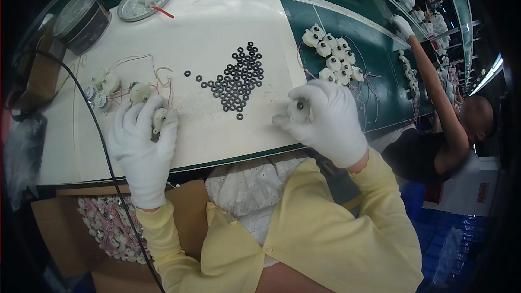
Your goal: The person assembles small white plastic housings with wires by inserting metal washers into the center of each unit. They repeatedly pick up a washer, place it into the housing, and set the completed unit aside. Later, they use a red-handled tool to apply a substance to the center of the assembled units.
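Note:
Both my hands wear white gloves. My left hand (142, 144) is at the left of the white board, its fingers closed round a small white plastic motor part (158, 120). Just beyond its fingertips lies another whitish motor (140, 92). At the board's right side my right hand (332, 119) pinches a round white motor (299, 110) with a black centre between thumb and fingers. Many small black rings (233, 84) lie loosely spread on the board between my hands. Beyond the right hand, a cluster of white motors (332, 54) with black centres and thin pink wires rests on the green surface.
More wired motors (103, 92) lie at the left. A round metal tray (142, 1) with a red stick and a dark tub (82, 19) stand at the far left. A black cable (100, 130) crosses the left side. Below sits a cardboard box (190, 222) of wired parts. Another person's gloved hand (401, 26) reaches in at the right.

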Action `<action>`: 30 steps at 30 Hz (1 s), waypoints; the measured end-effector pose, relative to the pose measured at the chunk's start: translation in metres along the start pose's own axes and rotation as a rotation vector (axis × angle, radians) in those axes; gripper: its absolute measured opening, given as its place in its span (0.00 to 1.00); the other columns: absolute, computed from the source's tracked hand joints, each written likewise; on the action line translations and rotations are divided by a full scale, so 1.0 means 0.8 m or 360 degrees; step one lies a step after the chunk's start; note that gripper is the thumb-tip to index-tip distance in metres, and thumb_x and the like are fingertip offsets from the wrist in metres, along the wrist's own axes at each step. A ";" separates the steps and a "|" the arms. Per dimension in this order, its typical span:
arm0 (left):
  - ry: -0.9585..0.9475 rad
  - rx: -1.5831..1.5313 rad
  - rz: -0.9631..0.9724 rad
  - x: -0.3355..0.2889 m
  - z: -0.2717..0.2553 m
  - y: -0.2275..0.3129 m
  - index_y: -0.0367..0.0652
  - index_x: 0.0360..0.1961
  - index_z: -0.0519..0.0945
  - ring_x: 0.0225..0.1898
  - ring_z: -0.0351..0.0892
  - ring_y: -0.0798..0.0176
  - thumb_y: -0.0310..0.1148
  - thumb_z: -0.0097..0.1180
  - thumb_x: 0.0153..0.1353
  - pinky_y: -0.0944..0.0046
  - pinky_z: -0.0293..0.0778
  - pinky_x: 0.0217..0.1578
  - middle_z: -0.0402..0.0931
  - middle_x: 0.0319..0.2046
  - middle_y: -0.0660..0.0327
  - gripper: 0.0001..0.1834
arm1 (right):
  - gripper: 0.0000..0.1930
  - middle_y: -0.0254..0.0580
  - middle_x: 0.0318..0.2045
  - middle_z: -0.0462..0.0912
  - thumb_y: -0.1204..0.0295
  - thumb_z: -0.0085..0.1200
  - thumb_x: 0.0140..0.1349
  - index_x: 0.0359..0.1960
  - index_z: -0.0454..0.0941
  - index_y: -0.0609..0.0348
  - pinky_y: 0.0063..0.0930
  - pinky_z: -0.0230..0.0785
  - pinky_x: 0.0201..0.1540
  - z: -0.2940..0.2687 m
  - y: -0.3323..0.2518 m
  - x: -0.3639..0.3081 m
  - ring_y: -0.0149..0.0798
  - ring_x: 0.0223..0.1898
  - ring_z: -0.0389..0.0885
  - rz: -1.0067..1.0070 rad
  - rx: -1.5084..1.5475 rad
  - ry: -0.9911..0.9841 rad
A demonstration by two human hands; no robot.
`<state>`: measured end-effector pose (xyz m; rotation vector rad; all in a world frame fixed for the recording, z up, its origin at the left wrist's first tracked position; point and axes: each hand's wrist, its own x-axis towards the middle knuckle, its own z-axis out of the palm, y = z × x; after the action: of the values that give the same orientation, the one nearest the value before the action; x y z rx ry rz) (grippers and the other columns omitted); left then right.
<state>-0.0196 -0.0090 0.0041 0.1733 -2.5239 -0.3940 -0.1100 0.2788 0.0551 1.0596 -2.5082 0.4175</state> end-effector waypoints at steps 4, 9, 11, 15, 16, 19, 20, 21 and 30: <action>0.0035 0.0007 0.0020 -0.001 0.004 -0.001 0.46 0.48 0.84 0.57 0.75 0.46 0.34 0.67 0.56 0.48 0.66 0.58 0.81 0.45 0.57 0.17 | 0.16 0.40 0.29 0.79 0.59 0.70 0.49 0.26 0.78 0.56 0.44 0.69 0.31 0.019 0.044 0.035 0.49 0.29 0.78 0.0062 -0.0342 0.0238; 0.0064 -0.0011 0.0034 0.001 0.002 -0.001 0.47 0.47 0.84 0.55 0.76 0.44 0.36 0.69 0.53 0.46 0.68 0.56 0.80 0.43 0.58 0.18 | 0.13 0.40 0.30 0.81 0.60 0.68 0.52 0.29 0.81 0.54 0.42 0.70 0.33 0.040 0.078 0.039 0.48 0.33 0.80 0.0168 -0.0372 0.0116; 0.0065 -0.0019 0.0026 0.001 0.003 -0.001 0.48 0.46 0.84 0.54 0.76 0.44 0.37 0.70 0.52 0.45 0.69 0.55 0.80 0.42 0.59 0.19 | 0.13 0.40 0.31 0.81 0.60 0.68 0.53 0.32 0.82 0.54 0.42 0.70 0.34 0.042 0.075 0.036 0.47 0.34 0.81 0.0067 -0.0348 0.0145; 0.0056 -0.0024 0.0028 0.002 0.002 0.000 0.47 0.46 0.84 0.53 0.76 0.44 0.36 0.70 0.52 0.45 0.69 0.54 0.80 0.42 0.59 0.19 | 0.13 0.40 0.34 0.83 0.62 0.66 0.54 0.39 0.84 0.53 0.41 0.70 0.35 0.035 0.069 0.037 0.46 0.35 0.82 -0.0025 -0.0182 0.0149; 0.0065 -0.0021 0.0036 0.001 0.001 -0.001 0.47 0.46 0.84 0.53 0.76 0.44 0.36 0.70 0.52 0.45 0.69 0.54 0.80 0.41 0.59 0.19 | 0.13 0.40 0.34 0.84 0.64 0.66 0.54 0.40 0.84 0.53 0.41 0.70 0.35 0.032 0.069 0.038 0.46 0.35 0.82 -0.0009 -0.0101 0.0150; -0.0025 -0.0022 0.0007 0.001 -0.002 0.001 0.45 0.48 0.84 0.57 0.74 0.45 0.33 0.67 0.56 0.47 0.66 0.58 0.80 0.45 0.57 0.17 | 0.11 0.40 0.35 0.85 0.68 0.64 0.55 0.40 0.84 0.53 0.40 0.70 0.36 0.023 0.087 0.043 0.46 0.35 0.83 0.0072 -0.0124 0.0266; -0.0022 -0.0024 0.0013 0.001 -0.002 0.001 0.45 0.48 0.84 0.57 0.74 0.45 0.33 0.67 0.56 0.48 0.66 0.58 0.80 0.46 0.57 0.17 | 0.11 0.40 0.36 0.85 0.69 0.63 0.55 0.40 0.84 0.53 0.40 0.70 0.37 0.019 0.093 0.040 0.46 0.35 0.83 0.0091 -0.0257 0.0239; -0.0019 -0.0026 0.0019 0.002 -0.002 0.001 0.45 0.48 0.84 0.57 0.74 0.45 0.33 0.67 0.56 0.48 0.66 0.58 0.80 0.46 0.57 0.18 | 0.10 0.40 0.36 0.85 0.70 0.62 0.55 0.40 0.84 0.53 0.40 0.70 0.37 0.015 0.098 0.035 0.47 0.35 0.83 0.0111 -0.0390 0.0211; 0.0005 -0.0004 0.0049 0.003 -0.002 0.002 0.45 0.48 0.84 0.56 0.75 0.46 0.33 0.68 0.56 0.48 0.68 0.56 0.80 0.45 0.57 0.17 | 0.08 0.31 0.38 0.83 0.67 0.64 0.53 0.36 0.83 0.46 0.39 0.63 0.40 -0.005 0.062 0.011 0.42 0.39 0.81 0.0037 -0.0346 -0.0102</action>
<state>-0.0206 -0.0086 0.0067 0.1340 -2.5200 -0.3848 -0.1513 0.3081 0.0567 0.9734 -2.5540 0.1147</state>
